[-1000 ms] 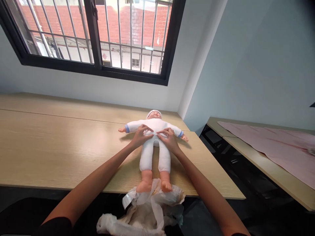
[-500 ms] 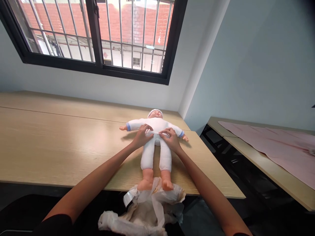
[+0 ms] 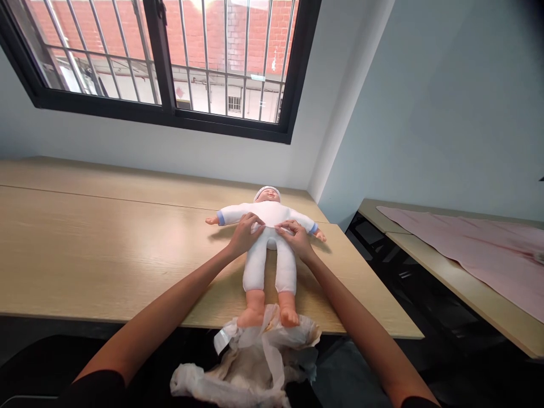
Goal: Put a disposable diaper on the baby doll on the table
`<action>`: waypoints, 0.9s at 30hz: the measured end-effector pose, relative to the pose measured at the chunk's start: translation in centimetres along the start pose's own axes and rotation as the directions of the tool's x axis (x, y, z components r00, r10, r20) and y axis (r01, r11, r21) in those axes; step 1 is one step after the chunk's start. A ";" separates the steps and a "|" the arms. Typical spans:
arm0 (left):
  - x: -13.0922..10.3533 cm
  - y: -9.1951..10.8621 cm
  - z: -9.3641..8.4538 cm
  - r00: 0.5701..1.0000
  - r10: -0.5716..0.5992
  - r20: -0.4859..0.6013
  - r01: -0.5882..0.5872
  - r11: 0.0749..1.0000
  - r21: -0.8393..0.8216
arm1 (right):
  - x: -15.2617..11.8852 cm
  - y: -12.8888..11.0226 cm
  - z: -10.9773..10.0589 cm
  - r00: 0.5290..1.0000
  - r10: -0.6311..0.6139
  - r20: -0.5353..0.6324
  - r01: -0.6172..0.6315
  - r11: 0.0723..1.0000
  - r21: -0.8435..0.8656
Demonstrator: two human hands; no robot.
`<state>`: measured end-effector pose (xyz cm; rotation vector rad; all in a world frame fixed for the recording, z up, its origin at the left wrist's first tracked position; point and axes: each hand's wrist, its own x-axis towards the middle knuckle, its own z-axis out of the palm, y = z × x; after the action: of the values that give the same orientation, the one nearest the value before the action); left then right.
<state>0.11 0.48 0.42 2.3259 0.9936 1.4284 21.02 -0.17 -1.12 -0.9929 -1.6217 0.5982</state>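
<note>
A baby doll [image 3: 272, 215] lies on its back on the wooden table [image 3: 106, 243], head away from me and feet at the near edge. It has a white cloth body with blue cuffs, a white cap and bare plastic feet. At its waist, my left hand [image 3: 247, 233] pinches the white fabric between thumb and fingertips on the left. Opposite it, my right hand [image 3: 296, 236] pinches the same white fabric on the right. Just what lies between the fingertips is partly hidden.
Below the doll's feet, a crumpled, translucent whitish bag or cloth [image 3: 238, 391] hangs at the table edge over my lap. A second table [image 3: 416, 249] on the right carries a pink cloth [image 3: 480, 249]. A barred window [image 3: 170, 113] is behind.
My hands stay at the doll's waist with almost no movement. The view has shifted very slightly; the doll lies in the same pose.
</note>
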 end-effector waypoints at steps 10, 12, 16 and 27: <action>0.2 0.3 -0.2 0.999 -0.025 0.041 0.023 0.999 0.040 | -0.1 -1.0 -0.7 0.996 -0.015 0.089 0.023 0.996 -0.089; 0.2 0.3 -0.2 0.999 -0.029 0.046 0.027 0.999 0.047 | 0.0 -1.0 -0.7 0.996 -0.021 0.088 0.030 0.995 -0.098; 0.5 0.2 -0.4 0.998 -0.025 0.049 0.022 0.998 0.058 | 0.1 -0.8 -0.9 0.996 -0.026 0.091 0.031 0.998 -0.055; 1.3 -0.6 -1.9 0.993 0.033 0.115 -0.042 0.997 0.069 | 0.4 -1.6 -2.0 0.995 -0.018 0.096 0.026 0.997 -0.078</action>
<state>-1.45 1.54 1.96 2.4584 0.9889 1.2772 22.43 -0.92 0.91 -1.0162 -1.7501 0.5779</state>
